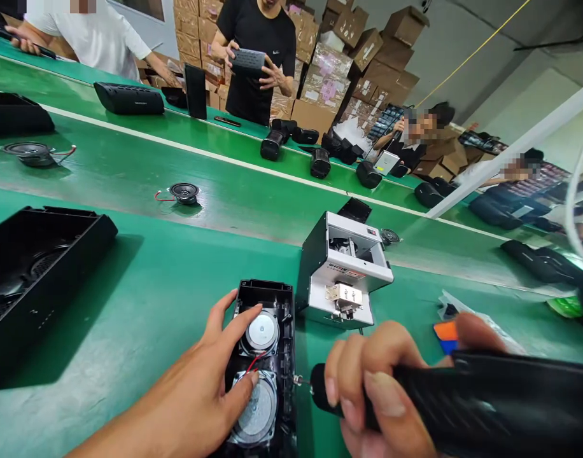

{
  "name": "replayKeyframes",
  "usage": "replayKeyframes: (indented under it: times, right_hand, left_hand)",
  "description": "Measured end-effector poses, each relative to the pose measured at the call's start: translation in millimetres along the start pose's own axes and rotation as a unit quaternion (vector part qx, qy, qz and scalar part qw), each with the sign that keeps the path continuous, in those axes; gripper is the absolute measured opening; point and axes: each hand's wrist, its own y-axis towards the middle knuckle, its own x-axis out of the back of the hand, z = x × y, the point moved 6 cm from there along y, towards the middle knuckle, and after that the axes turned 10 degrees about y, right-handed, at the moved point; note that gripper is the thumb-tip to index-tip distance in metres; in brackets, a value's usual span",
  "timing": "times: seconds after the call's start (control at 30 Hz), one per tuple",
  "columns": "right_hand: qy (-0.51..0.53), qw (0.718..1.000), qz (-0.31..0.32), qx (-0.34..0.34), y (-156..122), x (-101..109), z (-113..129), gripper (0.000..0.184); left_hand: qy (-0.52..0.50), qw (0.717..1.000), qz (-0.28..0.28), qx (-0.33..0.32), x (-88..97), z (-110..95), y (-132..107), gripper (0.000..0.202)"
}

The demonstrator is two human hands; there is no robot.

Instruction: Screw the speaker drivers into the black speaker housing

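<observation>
A black speaker housing (265, 296) lies on the green bench with two silver speaker drivers (261, 332) inside and a red wire between them. My left hand (210, 375) rests flat on it, with the fingers spread over both drivers. My right hand (377, 388) grips a black electric screwdriver (487, 401). Its bit (298, 380) touches the housing's right edge.
A grey screw feeder box (342, 270) stands just behind the housing. A large black housing (34, 267) sits at left. Loose drivers (184, 192) lie on the belt. Several people work across the line, with stacked cardboard boxes (349, 57) behind them.
</observation>
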Motion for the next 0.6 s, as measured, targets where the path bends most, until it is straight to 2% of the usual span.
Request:
replayKeyframes:
  times: [0.13, 0.23, 0.47, 0.6]
  right_hand:
    - [0.001, 0.999, -0.037, -0.012, -7.2, -6.6, -23.4, 0.049]
    - [0.003, 0.999, -0.04, -0.028, -12.2, -5.6, -30.4, 0.063]
    - [-0.002, 0.999, -0.031, -0.038, -16.8, -3.2, -36.4, 0.063]
    - [-0.016, 1.0, -0.016, -0.02, -17.7, -4.3, -38.7, 0.052]
  left_hand:
    - [0.022, 1.0, -0.013, -0.001, -0.4, 0.2, -1.8, 0.07]
    - [0.022, 1.0, -0.009, -0.004, -0.2, -0.7, -2.7, 0.07]
    - [0.02, 1.0, 0.018, -0.005, 0.8, 0.0, -2.2, 0.072]
    - [0.019, 0.999, 0.027, -0.009, -0.9, 0.5, -2.7, 0.071]
